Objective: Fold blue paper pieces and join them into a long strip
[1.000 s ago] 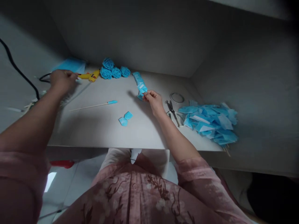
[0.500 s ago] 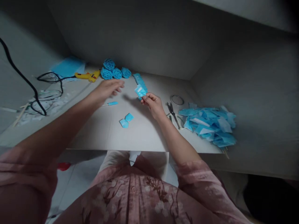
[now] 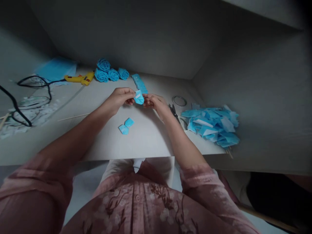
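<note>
Between my two hands, above the table, is a small folded blue petal piece (image 3: pixel 138 97) with a white strip on it. My left hand (image 3: pixel 121 98) pinches its left edge between thumb and fingers. The fingers of my right hand (image 3: pixel 156 103) are closed on its right edge. Just behind it lies a flat blue folded strip (image 3: pixel 139 83). Nearer to me, two folded blue pieces (image 3: pixel 126 125) rest on the table, touching at their corners. My left forearm covers part of a thin wooden stick (image 3: pixel 73 117).
Several blue rolled roses (image 3: pixel 108 71) sit at the back, beside a yellow glue gun (image 3: pixel 84 78) with a black cord. At right are a wire coil (image 3: pixel 179 100), scissors (image 3: pixel 173 111) partly behind my forearm, and a heap of blue fabric pieces (image 3: pixel 212 125). White scraps (image 3: pixel 36 110) lie at left.
My left hand has come right and now grips the blue piece along with my right hand. The camera view has shifted, so the table things appear further left.
</note>
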### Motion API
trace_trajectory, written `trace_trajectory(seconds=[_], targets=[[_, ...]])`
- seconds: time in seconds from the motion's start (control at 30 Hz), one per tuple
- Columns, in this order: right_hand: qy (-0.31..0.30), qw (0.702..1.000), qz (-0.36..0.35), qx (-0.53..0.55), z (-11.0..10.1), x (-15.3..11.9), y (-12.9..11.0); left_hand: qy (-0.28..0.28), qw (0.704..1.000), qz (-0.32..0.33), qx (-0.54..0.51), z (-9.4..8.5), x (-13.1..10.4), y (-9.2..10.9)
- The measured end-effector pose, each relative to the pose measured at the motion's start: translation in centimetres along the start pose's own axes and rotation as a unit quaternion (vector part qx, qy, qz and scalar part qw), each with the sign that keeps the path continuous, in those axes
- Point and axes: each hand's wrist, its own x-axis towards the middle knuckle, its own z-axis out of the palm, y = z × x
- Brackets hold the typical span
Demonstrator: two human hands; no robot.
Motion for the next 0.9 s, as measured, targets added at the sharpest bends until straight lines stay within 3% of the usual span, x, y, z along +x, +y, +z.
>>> trace_trajectory(seconds=[0.3,0.47,0.63,0.8,0.9], targets=[[-0.048,0.998,-0.024,-0.042,0.8,-0.5,0.0,-0.013,0.996,0.055,0.062,-0.1,-0.6,-1.8],[-0.033,0.998,-0.037,-0.038,1.2,-0.3,0.5,-0.015,0.998,0.064,0.0,-0.2,-0.7,-2.0],[0.001,0.999,-0.035,-0.023,1.4,-0.1,0.8,-0.03,0.998,0.052,0.003,-0.2,-0.7,-2.2],[-0.023,0.998,-0.041,-0.034,1.5,-0.1,1.0,0.005,0.999,0.051,0.003,-0.5,-0.5,-2.6],[0.02,0.999,-0.034,-0.035,0.8,0.2,0.8,0.036,0.998,0.048,-0.026,-0.9,-0.1,-2.8]])
